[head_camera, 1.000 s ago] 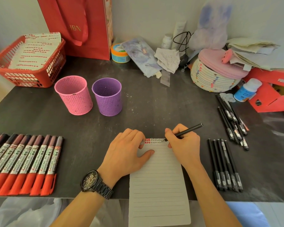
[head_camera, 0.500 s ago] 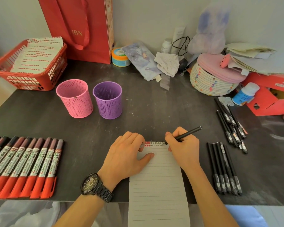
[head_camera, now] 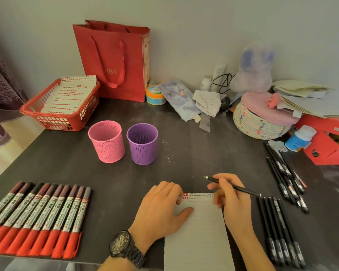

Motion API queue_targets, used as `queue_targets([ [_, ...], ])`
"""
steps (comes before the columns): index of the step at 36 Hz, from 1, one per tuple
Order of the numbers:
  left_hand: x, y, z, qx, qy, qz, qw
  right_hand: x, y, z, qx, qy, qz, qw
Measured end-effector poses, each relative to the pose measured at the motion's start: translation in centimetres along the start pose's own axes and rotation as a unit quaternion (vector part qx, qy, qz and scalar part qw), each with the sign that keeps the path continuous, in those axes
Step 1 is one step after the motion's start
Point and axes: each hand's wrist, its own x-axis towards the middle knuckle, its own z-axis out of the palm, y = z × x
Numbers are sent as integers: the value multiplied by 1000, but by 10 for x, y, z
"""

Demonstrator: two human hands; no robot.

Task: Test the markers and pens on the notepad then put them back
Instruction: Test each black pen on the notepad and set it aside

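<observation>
A lined notepad (head_camera: 198, 235) lies at the desk's near edge, with small red and black marks along its top line. My left hand (head_camera: 160, 208) rests flat on its upper left corner, fingers relaxed. My right hand (head_camera: 233, 198) grips a black pen (head_camera: 241, 189), lifted off the paper with its tip pointing up and left. Several red-capped markers (head_camera: 37, 218) lie in a row at the left. Black pens lie in a neat row (head_camera: 280, 231) and a looser pile (head_camera: 286, 173) at the right. A pink cup (head_camera: 107, 143) and a purple cup (head_camera: 142, 146) stand behind the pad.
A red basket (head_camera: 61, 114) holding marked sheets stands at the back left beside a red paper bag (head_camera: 114, 61). A woven basket with a pink lid (head_camera: 262, 122), a blue-labelled bottle (head_camera: 299, 137), a red shoebox (head_camera: 329, 141) and papers crowd the back right.
My right hand lifted the pen from the pad's top line and swung it so the tip now points up-left. The camera tilted up. My left hand stayed on the pad.
</observation>
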Motion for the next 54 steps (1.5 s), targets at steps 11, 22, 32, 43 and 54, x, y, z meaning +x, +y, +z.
queue_targets([
  [11,1,8,-11,-16,13,-17,1000,-13,10,3,64,-22,29,997],
  [22,0,4,-7,-38,26,-15,999,-14,12,-1,135,-48,21,989],
  [32,2,1,-1,-45,21,-63,997,-13,11,1,160,-38,42,986],
  [43,2,-2,-1,-36,32,-37,998,-15,9,1,139,-36,35,989],
  [54,-1,0,-3,-24,55,25,998,-18,4,1,67,-75,24,995],
])
